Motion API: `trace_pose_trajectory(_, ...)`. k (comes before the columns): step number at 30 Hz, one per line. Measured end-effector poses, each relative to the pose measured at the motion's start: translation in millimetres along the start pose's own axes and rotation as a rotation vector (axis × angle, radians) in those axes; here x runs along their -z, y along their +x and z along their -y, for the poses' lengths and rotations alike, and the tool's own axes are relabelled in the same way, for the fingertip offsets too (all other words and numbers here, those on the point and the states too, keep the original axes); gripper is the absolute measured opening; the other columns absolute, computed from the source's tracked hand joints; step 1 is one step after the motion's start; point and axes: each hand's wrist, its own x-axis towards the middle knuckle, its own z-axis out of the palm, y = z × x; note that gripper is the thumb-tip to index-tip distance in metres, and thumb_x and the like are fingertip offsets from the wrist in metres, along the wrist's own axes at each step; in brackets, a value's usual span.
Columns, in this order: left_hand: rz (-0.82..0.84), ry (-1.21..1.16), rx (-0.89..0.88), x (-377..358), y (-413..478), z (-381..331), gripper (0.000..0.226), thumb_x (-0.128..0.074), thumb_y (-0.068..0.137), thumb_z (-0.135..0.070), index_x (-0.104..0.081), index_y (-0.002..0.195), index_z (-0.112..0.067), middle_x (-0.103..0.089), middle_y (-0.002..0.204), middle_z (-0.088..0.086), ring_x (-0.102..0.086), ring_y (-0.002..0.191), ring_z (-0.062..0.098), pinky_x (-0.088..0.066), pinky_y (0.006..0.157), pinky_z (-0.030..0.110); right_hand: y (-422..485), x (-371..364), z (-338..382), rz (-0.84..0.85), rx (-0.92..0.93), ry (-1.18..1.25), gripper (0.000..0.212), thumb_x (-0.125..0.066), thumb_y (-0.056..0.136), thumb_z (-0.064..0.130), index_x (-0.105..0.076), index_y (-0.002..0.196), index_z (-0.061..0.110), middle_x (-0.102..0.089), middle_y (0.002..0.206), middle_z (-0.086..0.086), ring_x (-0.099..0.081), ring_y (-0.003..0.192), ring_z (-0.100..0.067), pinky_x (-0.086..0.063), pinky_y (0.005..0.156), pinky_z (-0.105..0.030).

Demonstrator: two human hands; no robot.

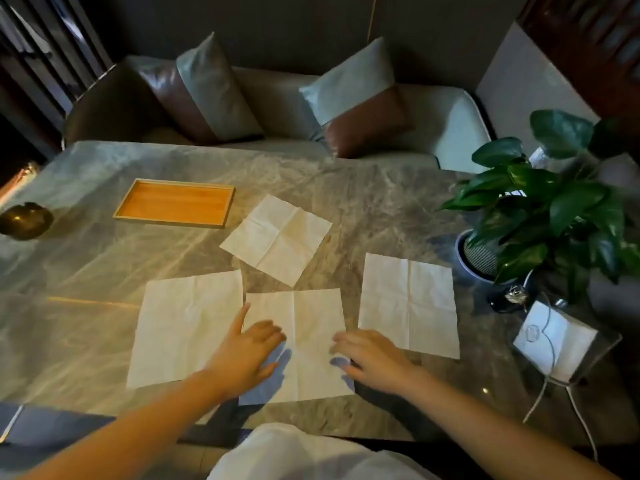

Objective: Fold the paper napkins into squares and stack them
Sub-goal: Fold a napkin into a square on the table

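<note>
Left hand [246,355] and right hand [370,358] are spread open over the lower-centre napkin [311,317], gripping nothing. That thin paper could slide on the slick table [381,209] and skew the fold.

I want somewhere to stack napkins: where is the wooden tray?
In the head view the wooden tray lies far left on the table, just left of the tilted far napkin and right of the brass-coloured bowl.

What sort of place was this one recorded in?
Probably a restaurant booth or lounge seating area: a marble-look table faces an upholstered bench with two-tone cushions, and a potted plant stands at the table's right edge.
</note>
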Motion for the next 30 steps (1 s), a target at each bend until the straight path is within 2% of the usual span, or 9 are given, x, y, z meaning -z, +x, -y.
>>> trace_pose_trajectory(3, 0.094, -0.055, -0.046, -28.0, -14.8, -1.9, 0.041, -0.059, 0.073, -0.057, -0.069, 0.105, -0.032, -0.072, 0.105, -0.014, -0.069, 0.094, 0.006, -0.052, 0.089, 0.049, -7.1, -25.8, -0.3, 0.079, 0.03, -0.044, 0.027, -0.057, 0.09, 0.025, -0.059, 0.117, 0.022, -0.057, 0.122, 0.002, -0.055, 0.109, -0.019, -0.048, 0.088, -0.036)
trace_pose_trajectory(7, 0.112, -0.106, -0.047, -59.4, -37.5, 6.9, 0.063, -0.078, 0.063, -0.053, -0.063, 0.117, -0.024, -0.069, 0.117, -0.006, -0.069, 0.097, 0.011, -0.054, 0.086, 0.044, -16.1, -48.3, -6.8, 0.055, -0.021, -0.086, 0.031, -0.062, 0.088, 0.022, -0.058, 0.118, 0.019, -0.055, 0.122, 0.001, -0.05, 0.112, -0.017, -0.047, 0.088, -0.033)
trace_pose_trajectory(9, 0.171, -0.197, -0.018, -69.0, -44.5, 10.4, 0.067, -0.075, 0.07, -0.045, -0.053, 0.13, -0.022, -0.06, 0.132, -0.003, -0.063, 0.111, 0.014, -0.044, 0.099, 0.047, -18.0, -55.6, -8.8, 0.016, -0.023, -0.107, 0.027, -0.061, 0.087, 0.017, -0.059, 0.114, 0.018, -0.055, 0.117, 0.001, -0.049, 0.11, -0.018, -0.046, 0.084, -0.032)
trace_pose_trajectory(12, 0.263, -0.343, 0.029, -81.5, -48.4, 10.7, 0.069, -0.059, 0.085, -0.037, -0.028, 0.146, -0.025, -0.033, 0.153, -0.002, -0.04, 0.135, 0.018, -0.017, 0.116, 0.046, -16.1, -58.8, -8.4, -0.022, -0.03, -0.095, 0.019, -0.058, 0.088, 0.017, -0.062, 0.106, 0.018, -0.057, 0.112, 0.002, -0.05, 0.106, -0.017, -0.045, 0.083, -0.031)
trace_pose_trajectory(15, 0.23, -0.37, 0.043, -90.0, -45.1, 12.9, 0.075, -0.059, 0.083, -0.042, -0.023, 0.147, -0.029, -0.03, 0.154, -0.006, -0.035, 0.137, 0.016, -0.016, 0.117, 0.042, -10.6, -56.2, -7.9, -0.034, -0.044, -0.079, 0.012, -0.054, 0.092, 0.02, -0.064, 0.098, 0.018, -0.058, 0.108, 0.002, -0.05, 0.101, -0.016, -0.044, 0.081, -0.029)
trace_pose_trajectory(21, 0.074, -0.377, 0.066, -89.4, -31.6, 20.6, 0.087, -0.074, 0.073, -0.044, -0.027, 0.145, -0.027, -0.032, 0.154, -0.001, -0.035, 0.138, 0.02, -0.026, 0.113, 0.046, 1.2, -37.5, 4.5, -0.059, -0.116, 0.222, 0.006, -0.047, 0.096, 0.029, -0.05, 0.091, 0.031, -0.055, 0.095, 0.014, -0.052, 0.082, -0.005, -0.05, 0.071, -0.03)
trace_pose_trajectory(25, 0.004, -0.442, 0.122, -83.2, -22.8, 27.2, 0.07, -0.079, 0.072, -0.036, -0.047, 0.133, -0.027, -0.045, 0.146, -0.001, -0.051, 0.126, 0.024, -0.042, 0.102, 0.043, 1.0, -25.1, 10.5, -0.065, -0.185, 0.396, 0.005, -0.045, 0.097, 0.037, -0.047, 0.093, 0.037, -0.06, 0.088, 0.014, -0.059, 0.08, -0.006, -0.055, 0.07, -0.033)
trace_pose_trajectory(27, -0.002, -0.462, 0.119, -81.1, -20.2, 29.0, 0.062, -0.079, 0.074, -0.029, -0.05, 0.129, -0.028, -0.048, 0.144, -0.001, -0.055, 0.122, 0.025, -0.047, 0.096, 0.041, 2.0, -20.5, 13.0, -0.128, -0.22, 0.529, 0.007, -0.048, 0.097, 0.03, -0.049, 0.091, 0.033, -0.06, 0.082, 0.009, -0.06, 0.078, -0.008, -0.053, 0.071, -0.033)
trace_pose_trajectory(30, 0.009, -0.468, 0.097, -86.9, -21.2, 28.2, 0.072, -0.07, 0.08, -0.018, -0.035, 0.142, -0.027, -0.031, 0.154, -0.002, -0.036, 0.138, 0.022, -0.036, 0.107, 0.039, 6.0, -16.5, 15.0, -0.26, -0.32, 0.744, 0.013, -0.052, 0.096, 0.013, -0.051, 0.086, 0.022, -0.055, 0.075, 0.009, -0.057, 0.073, 0.0, -0.045, 0.068, -0.02)
